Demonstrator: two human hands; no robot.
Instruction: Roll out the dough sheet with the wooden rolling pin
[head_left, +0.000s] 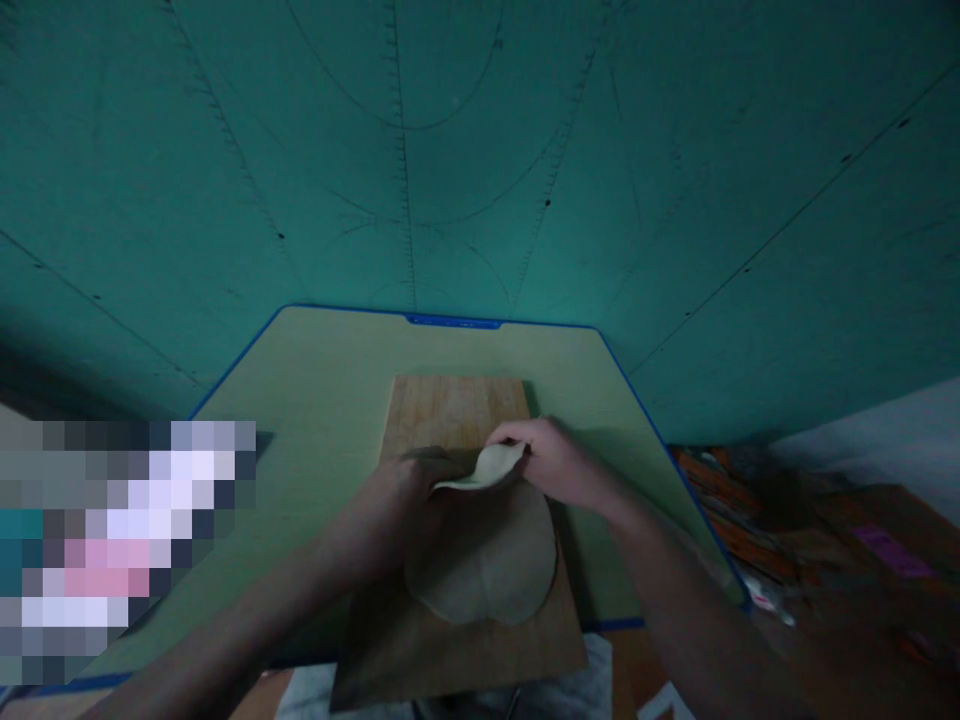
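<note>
A flat, pale sheet that looks like dough lies on a wooden board, its far edge lifted and curled. My left hand has its fingers closed on the left end of the raised edge, thumb and fingertips partly hidden. On the other side, my right hand pinches the right end of that same edge. Between the two hands the lifted part sags in a curve above the board. The near part of the sheet rests on the wood, with two rounded lobes.
The board lies on a light table with a blue rim, against a green wall. A pixelated patch covers the left side. Boxes and orange items sit right of the table.
</note>
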